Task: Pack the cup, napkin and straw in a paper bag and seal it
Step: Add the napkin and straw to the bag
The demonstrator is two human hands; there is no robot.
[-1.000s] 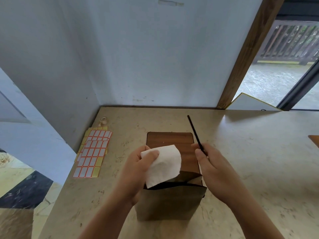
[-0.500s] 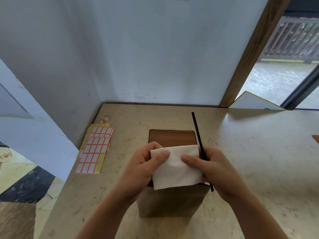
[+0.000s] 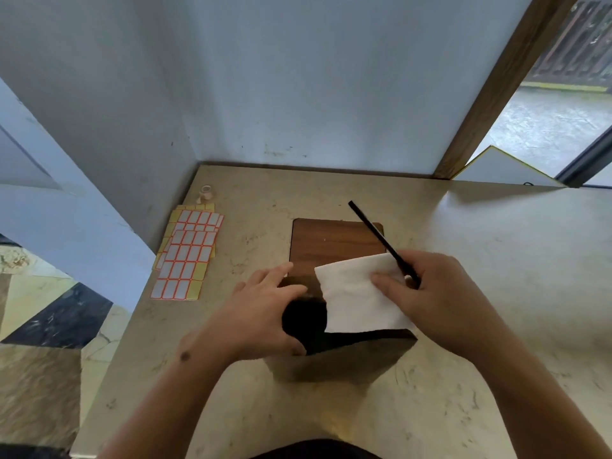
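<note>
Both forearms are being reached in from the bottom edge, bare, angled toward each other. The left hand (image 3: 265,313) is being held palm down with the fingers spread out flat and pointing forward-right, thumb tucked along the near side, wrapped over the rim of the paper bag (image 3: 334,362). The right hand (image 3: 440,299) is being kept curled, knuckles up, thumb pressed against the white napkin (image 3: 357,296) while the black straw (image 3: 381,240) is being pinched in the same grip, so both are being held at once. The wrists are being kept fairly level, well apart.
</note>
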